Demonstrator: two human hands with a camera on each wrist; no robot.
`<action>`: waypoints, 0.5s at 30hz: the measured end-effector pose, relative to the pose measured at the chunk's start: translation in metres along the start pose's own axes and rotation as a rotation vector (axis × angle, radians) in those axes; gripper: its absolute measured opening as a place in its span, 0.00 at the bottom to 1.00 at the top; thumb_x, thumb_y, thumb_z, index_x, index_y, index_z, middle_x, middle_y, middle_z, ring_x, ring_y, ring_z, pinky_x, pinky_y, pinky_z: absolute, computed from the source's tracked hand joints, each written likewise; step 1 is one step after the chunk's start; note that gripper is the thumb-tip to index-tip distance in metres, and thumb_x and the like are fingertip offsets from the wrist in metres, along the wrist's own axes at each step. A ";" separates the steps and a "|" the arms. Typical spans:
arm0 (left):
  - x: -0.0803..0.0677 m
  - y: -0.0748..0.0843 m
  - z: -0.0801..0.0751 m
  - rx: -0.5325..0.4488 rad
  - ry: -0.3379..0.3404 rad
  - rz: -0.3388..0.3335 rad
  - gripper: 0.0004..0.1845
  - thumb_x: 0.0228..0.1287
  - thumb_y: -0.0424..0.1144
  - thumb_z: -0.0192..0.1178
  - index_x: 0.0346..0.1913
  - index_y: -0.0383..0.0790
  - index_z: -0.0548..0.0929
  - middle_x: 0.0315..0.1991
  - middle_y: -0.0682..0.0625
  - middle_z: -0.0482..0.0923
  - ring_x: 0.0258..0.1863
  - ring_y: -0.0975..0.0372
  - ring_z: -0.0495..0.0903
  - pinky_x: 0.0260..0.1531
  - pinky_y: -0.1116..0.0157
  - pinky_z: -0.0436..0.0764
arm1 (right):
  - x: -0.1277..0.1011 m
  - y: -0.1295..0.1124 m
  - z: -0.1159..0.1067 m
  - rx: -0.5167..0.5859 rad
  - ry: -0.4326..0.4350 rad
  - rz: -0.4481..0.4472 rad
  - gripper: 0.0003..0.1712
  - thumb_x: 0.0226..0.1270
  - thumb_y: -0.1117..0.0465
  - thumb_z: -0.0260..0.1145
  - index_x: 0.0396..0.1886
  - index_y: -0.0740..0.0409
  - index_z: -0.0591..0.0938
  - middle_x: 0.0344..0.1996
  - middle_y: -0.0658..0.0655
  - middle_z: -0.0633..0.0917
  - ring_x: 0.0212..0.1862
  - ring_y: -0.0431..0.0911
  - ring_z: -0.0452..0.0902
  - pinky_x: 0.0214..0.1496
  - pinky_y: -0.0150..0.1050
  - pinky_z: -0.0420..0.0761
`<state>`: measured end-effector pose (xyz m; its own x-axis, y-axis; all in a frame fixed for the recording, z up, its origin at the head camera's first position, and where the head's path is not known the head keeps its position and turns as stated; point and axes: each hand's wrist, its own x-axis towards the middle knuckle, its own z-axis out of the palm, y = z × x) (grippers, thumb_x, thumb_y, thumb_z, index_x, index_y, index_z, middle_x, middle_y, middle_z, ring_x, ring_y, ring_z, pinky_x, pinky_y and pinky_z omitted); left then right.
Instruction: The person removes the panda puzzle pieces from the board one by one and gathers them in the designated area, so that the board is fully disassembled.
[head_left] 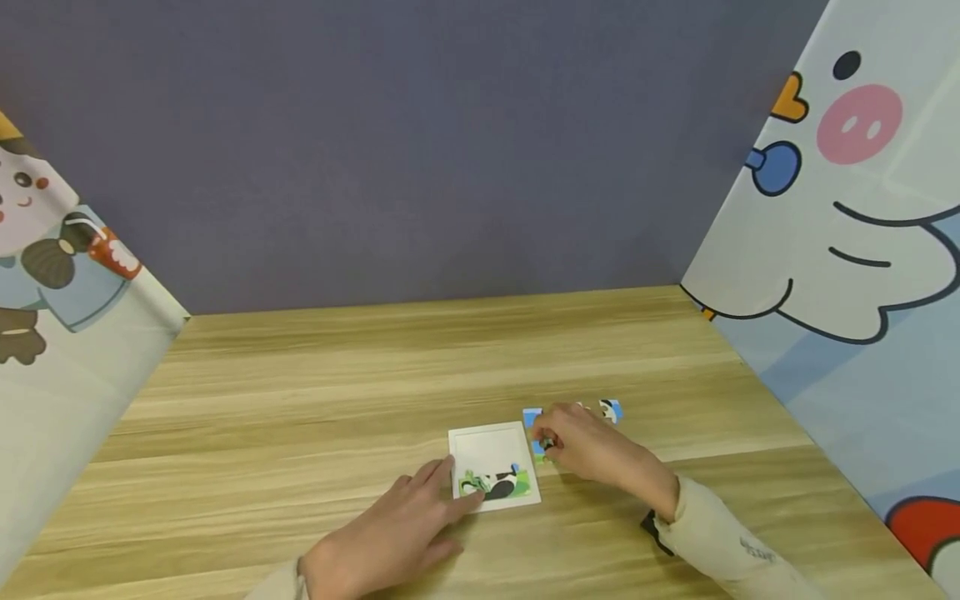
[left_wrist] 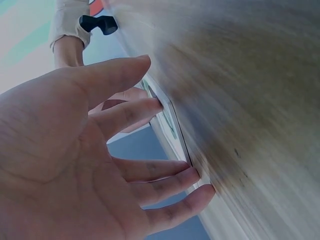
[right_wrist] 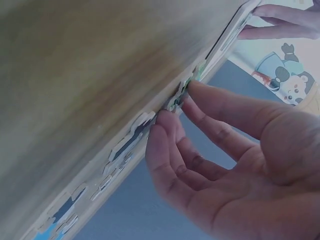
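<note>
A white puzzle tray (head_left: 487,446) lies on the wooden table (head_left: 315,392), with a few panda-picture pieces (head_left: 497,484) fitted along its near edge. My left hand (head_left: 456,485) rests flat beside the tray's near left corner, its straight fingers (left_wrist: 150,107) touching the tray's edge (left_wrist: 179,142). My right hand (head_left: 547,439) is just right of the tray, its fingertips (right_wrist: 192,87) pinching a puzzle piece (right_wrist: 177,99) at the table surface. Loose blue and white pieces (head_left: 611,410) lie beyond that hand, and more loose pieces (right_wrist: 122,147) lie along the table in the right wrist view.
A purple wall (head_left: 420,142) stands behind the table. Cartoon-printed panels close off the left (head_left: 67,275) and right (head_left: 855,250) sides. A black strap (head_left: 651,527) sits at my right wrist.
</note>
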<state>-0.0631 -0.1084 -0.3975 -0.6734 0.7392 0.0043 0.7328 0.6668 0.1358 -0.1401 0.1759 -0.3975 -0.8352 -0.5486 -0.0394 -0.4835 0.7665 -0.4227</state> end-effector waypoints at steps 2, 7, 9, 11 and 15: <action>-0.001 -0.001 0.000 -0.005 -0.001 -0.004 0.25 0.66 0.50 0.65 0.66 0.56 0.79 0.65 0.34 0.68 0.62 0.50 0.71 0.46 0.53 0.80 | 0.001 -0.001 0.000 0.000 -0.002 0.010 0.12 0.58 0.69 0.74 0.41 0.55 0.87 0.33 0.47 0.81 0.33 0.39 0.74 0.36 0.37 0.78; -0.001 -0.002 0.001 0.013 0.028 0.007 0.24 0.66 0.49 0.65 0.65 0.57 0.79 0.63 0.37 0.70 0.60 0.52 0.72 0.42 0.56 0.79 | -0.001 -0.007 0.000 -0.022 0.017 -0.002 0.09 0.62 0.66 0.72 0.43 0.56 0.86 0.39 0.52 0.83 0.39 0.44 0.80 0.38 0.38 0.81; -0.001 -0.002 0.002 0.024 0.039 0.016 0.24 0.65 0.49 0.65 0.65 0.57 0.80 0.62 0.37 0.70 0.59 0.53 0.72 0.41 0.57 0.79 | -0.003 -0.012 0.001 -0.018 0.020 -0.027 0.09 0.65 0.65 0.71 0.45 0.56 0.85 0.41 0.52 0.83 0.40 0.45 0.80 0.39 0.38 0.82; 0.000 -0.002 0.003 0.031 0.044 0.022 0.24 0.66 0.49 0.65 0.64 0.57 0.80 0.61 0.37 0.70 0.58 0.53 0.73 0.40 0.58 0.79 | -0.005 -0.018 0.004 -0.022 0.013 -0.072 0.11 0.65 0.64 0.70 0.47 0.55 0.85 0.43 0.51 0.83 0.41 0.43 0.80 0.41 0.38 0.82; 0.000 -0.003 0.003 0.027 0.045 0.026 0.23 0.67 0.50 0.65 0.64 0.56 0.80 0.62 0.35 0.71 0.59 0.51 0.73 0.41 0.55 0.81 | -0.009 -0.031 0.012 -0.048 -0.054 -0.141 0.18 0.64 0.61 0.72 0.53 0.54 0.83 0.48 0.49 0.81 0.42 0.38 0.76 0.43 0.33 0.80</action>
<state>-0.0651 -0.1098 -0.4004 -0.6570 0.7520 0.0524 0.7524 0.6498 0.1084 -0.1141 0.1534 -0.3951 -0.7432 -0.6683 -0.0321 -0.6082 0.6948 -0.3838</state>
